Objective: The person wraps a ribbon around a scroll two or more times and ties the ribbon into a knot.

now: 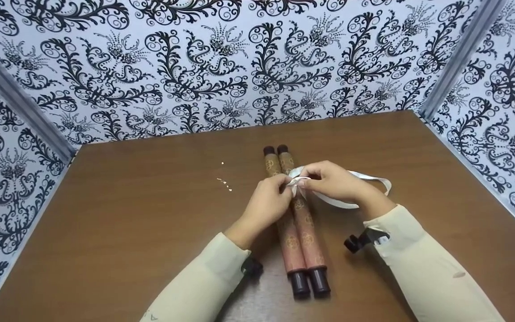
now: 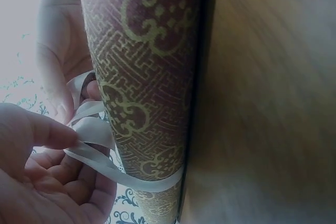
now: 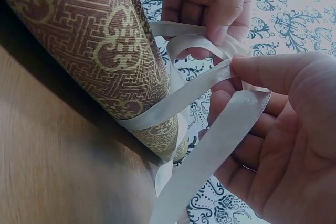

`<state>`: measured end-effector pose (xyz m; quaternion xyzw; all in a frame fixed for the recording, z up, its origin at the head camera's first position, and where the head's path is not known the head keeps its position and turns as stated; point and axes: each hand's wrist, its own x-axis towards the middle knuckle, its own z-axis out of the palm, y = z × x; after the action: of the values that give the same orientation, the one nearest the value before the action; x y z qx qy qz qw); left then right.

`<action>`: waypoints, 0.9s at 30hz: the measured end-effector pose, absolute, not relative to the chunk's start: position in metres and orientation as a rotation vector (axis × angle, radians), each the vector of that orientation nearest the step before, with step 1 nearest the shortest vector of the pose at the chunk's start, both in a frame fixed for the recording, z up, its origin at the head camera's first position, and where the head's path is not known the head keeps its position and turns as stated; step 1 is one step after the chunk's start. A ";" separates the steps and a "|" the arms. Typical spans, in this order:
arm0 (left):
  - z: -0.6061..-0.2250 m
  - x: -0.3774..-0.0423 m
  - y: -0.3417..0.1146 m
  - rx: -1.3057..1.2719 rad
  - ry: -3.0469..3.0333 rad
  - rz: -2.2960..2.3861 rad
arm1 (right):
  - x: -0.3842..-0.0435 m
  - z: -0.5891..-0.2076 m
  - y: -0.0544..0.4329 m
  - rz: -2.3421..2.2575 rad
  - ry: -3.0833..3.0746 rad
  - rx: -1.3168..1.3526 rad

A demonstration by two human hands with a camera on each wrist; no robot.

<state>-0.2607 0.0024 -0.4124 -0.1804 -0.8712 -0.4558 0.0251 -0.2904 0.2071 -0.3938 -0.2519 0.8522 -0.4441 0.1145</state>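
Two patterned scroll rolls with dark end knobs lie side by side on the table: a left scroll (image 1: 291, 243) and a right scroll (image 1: 311, 241). A white ribbon (image 2: 152, 184) wraps around the scroll fabric, with loops gathered above it. My left hand (image 1: 268, 199) pinches the ribbon between thumb and fingers over the scrolls. From the other side, my right hand (image 1: 335, 181) also pinches it, thumb against curled fingers in the right wrist view. A loose length of ribbon (image 1: 385, 182) trails to the right, behind the right wrist.
The brown wooden table (image 1: 141, 232) is bordered by patterned panels (image 1: 213, 58) at the back and sides. Small white scraps (image 1: 225, 182) lie left of the scrolls. A dark wrist-camera mount (image 1: 358, 241) juts from the right sleeve, close over the tabletop.
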 end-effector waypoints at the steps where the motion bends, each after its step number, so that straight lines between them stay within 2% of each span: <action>1: -0.412 -0.261 0.002 -0.558 -2.692 -1.418 | -0.290 -0.394 0.207 -1.311 2.488 -0.737; 15: -0.412 -0.262 0.002 -0.578 -2.652 -1.485 | -0.291 -0.395 0.206 -1.346 2.473 -0.779; 27: -0.411 -0.257 0.003 -0.464 -2.626 -1.393 | -0.291 -0.396 0.204 -1.320 2.512 -0.700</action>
<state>-0.2572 0.0027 -0.4110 -0.1537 -0.8709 -0.4620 0.0663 -0.2906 0.2045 -0.3959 -0.2381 0.8543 -0.4488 0.1093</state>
